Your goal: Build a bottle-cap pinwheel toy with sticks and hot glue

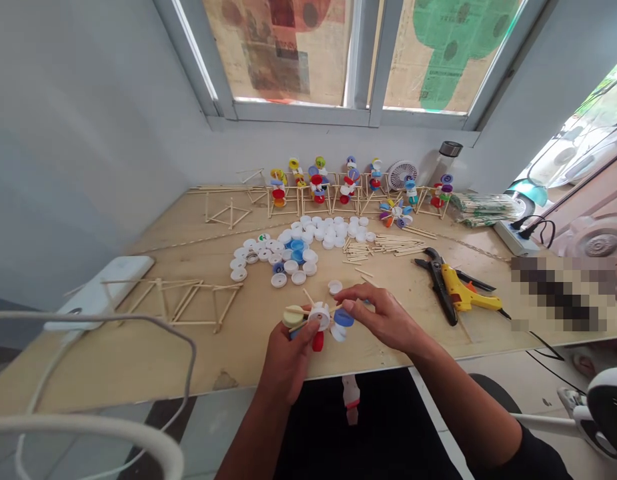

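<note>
My left hand (287,357) is closed around a small wheel made of bottle caps, its thumb on the white hub cap (318,315). Short wooden sticks stick out from the hub like spokes. A cream cap (293,316), a red cap (318,342) and white caps (338,332) sit around it. On the wheel's right side, my right hand (381,315) has thumb and fingers closed at a blue bottle cap (344,319) and its stick. A loose white cap (335,287) lies on the table just beyond my right fingers.
Many white caps (331,233), some blue caps (297,251) and cut sticks (388,245) lie mid-table. Right of them are black-handled cutters (441,287) and a yellow glue gun (463,291). Stick frames (173,300) stand left; finished cap wheels (318,187) line the back.
</note>
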Available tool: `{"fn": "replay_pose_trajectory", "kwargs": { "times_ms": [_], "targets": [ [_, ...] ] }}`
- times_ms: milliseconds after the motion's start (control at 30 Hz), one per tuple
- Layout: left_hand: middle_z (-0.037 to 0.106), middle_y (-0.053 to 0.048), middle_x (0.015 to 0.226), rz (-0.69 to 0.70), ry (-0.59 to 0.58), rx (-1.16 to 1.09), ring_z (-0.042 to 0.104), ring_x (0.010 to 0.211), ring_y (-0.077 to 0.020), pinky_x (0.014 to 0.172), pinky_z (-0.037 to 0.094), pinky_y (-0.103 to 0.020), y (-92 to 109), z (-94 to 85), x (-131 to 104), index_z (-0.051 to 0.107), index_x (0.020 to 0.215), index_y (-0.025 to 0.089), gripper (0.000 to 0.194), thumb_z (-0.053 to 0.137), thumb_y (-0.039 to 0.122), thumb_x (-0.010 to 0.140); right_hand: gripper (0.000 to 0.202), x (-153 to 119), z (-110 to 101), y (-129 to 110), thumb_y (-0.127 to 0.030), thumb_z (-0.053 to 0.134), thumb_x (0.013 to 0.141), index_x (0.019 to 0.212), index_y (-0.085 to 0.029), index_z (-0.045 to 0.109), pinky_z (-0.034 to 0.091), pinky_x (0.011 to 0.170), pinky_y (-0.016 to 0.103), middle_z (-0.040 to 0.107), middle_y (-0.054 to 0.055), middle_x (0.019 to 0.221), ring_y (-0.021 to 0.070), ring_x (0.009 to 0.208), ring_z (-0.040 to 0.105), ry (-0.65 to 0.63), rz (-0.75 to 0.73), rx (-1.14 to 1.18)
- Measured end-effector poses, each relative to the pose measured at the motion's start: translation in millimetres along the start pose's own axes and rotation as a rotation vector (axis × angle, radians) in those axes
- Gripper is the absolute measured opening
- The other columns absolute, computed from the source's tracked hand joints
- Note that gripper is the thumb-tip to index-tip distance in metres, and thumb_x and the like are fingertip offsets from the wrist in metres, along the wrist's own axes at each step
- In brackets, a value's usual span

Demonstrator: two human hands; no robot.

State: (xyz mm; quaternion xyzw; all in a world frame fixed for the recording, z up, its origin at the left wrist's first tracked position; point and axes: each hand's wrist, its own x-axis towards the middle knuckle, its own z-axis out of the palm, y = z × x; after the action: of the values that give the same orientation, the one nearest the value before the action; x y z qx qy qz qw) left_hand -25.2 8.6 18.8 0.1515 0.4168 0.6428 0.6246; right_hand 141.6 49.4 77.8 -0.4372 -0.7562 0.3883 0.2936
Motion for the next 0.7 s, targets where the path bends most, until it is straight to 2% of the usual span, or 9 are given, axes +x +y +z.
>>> {"fn": "replay_pose_trajectory", "kwargs": {
  "times_ms": [100,167,233,300,400,500,700],
  "targets": [
    [0.071,-0.002,0.072,0.021,-0.03,0.025,0.064,0.072,-0.0139,0.072,0.049,-0.024,1,-3.3,-2,0.069,0.077,0.015,0.032,0.086,0.023,0.051,0.028,0,-6,4,-0.037,0.052,0.088,0.105,-0.02,0.067,0.046,0.089,0.034,0.07,0.005,0.106,0.0181,0.1,0.062,0.014,0.006,-0.009],
    [0.07,-0.001,0.071,0.036,-0.023,0.044,0.063,0.07,-0.0138,0.069,0.049,-0.024,1,-6.6,-2,0.069,0.08,0.015,0.034,0.086,0.022,0.052,0.028,1,-12,11,-0.037,0.051,0.089,0.105,-0.02,0.067,0.046,0.087,0.032,0.07,0.005,0.104,0.0175,0.098,0.063,0.072,0.014,-0.056],
    [0.07,-0.002,0.072,0.035,-0.002,0.049,0.064,0.069,-0.0148,0.066,0.049,-0.025,2,-9.8,-2,0.069,0.085,0.015,0.038,0.085,0.021,0.052,0.028,5,-19,20,-0.036,0.048,0.091,0.105,-0.02,0.066,0.046,0.085,0.031,0.07,0.005,0.103,0.0166,0.097,0.063,0.149,0.05,-0.202],
    [0.07,-0.002,0.072,0.023,0.019,0.045,0.065,0.069,-0.0161,0.065,0.05,-0.026,2,-11.8,-2,0.069,0.086,0.015,0.04,0.086,0.021,0.05,0.028,10,-25,30,-0.034,0.046,0.092,0.106,-0.02,0.066,0.045,0.084,0.03,0.07,0.005,0.104,0.0165,0.097,0.062,0.166,0.105,-0.442],
    [0.071,-0.003,0.073,0.003,0.041,0.026,0.066,0.071,-0.0169,0.068,0.051,-0.026,3,-12.4,-1,0.069,0.084,0.015,0.042,0.087,0.021,0.047,0.025,16,-32,42,-0.03,0.048,0.09,0.104,-0.02,0.066,0.04,0.087,0.034,0.07,0.006,0.104,0.0204,0.1,0.059,0.115,0.165,-0.71],
    [0.072,-0.003,0.075,-0.011,0.036,0.014,0.066,0.073,-0.0164,0.068,0.05,-0.025,5,-11.7,-1,0.069,0.084,0.015,0.044,0.088,0.022,0.046,0.024,20,-38,50,-0.026,0.048,0.089,0.102,-0.018,0.067,0.034,0.087,0.037,0.07,0.009,0.102,0.0243,0.101,0.057,0.089,0.203,-0.799],
    [0.071,-0.004,0.077,-0.021,-0.004,0.047,0.065,0.075,-0.0158,0.073,0.049,-0.025,10,-7.7,-4,0.07,0.082,0.014,0.039,0.086,0.028,0.05,0.017,28,-45,59,-0.023,0.052,0.085,0.086,-0.021,0.069,0.031,0.076,0.033,0.07,0.005,0.09,0.0221,0.091,0.058,-0.058,0.243,-0.908]
  ]
}}
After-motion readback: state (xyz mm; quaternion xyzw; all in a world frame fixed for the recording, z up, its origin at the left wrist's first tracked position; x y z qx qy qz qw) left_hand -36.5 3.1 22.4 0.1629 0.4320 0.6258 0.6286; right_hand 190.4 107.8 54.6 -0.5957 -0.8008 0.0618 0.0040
